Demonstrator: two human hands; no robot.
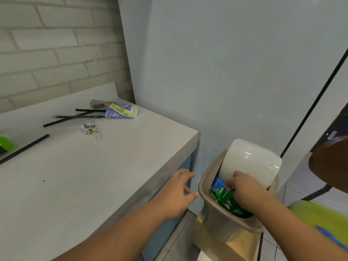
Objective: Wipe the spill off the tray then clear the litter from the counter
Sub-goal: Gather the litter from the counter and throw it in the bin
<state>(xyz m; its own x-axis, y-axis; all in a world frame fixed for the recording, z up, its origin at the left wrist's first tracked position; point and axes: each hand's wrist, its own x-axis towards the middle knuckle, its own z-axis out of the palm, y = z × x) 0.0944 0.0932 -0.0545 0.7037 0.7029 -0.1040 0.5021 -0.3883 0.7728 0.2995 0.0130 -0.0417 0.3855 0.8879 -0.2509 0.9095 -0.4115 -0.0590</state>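
My right hand is inside the mouth of a tan bin, its fingers curled round a green wrapper; the bin's white swing lid is tipped up behind it. My left hand hovers open over the counter's right edge, holding nothing. Litter lies at the back of the counter: a tipped blue and yellow paper cup, black straws, a crumpled foil ball, a small white fork and a brown wrapper. No tray is in view.
The bin stands on a cardboard box in the gap beside the counter. A green object sits at the counter's left edge. A brown chair seat is at the right, with a white wall behind.
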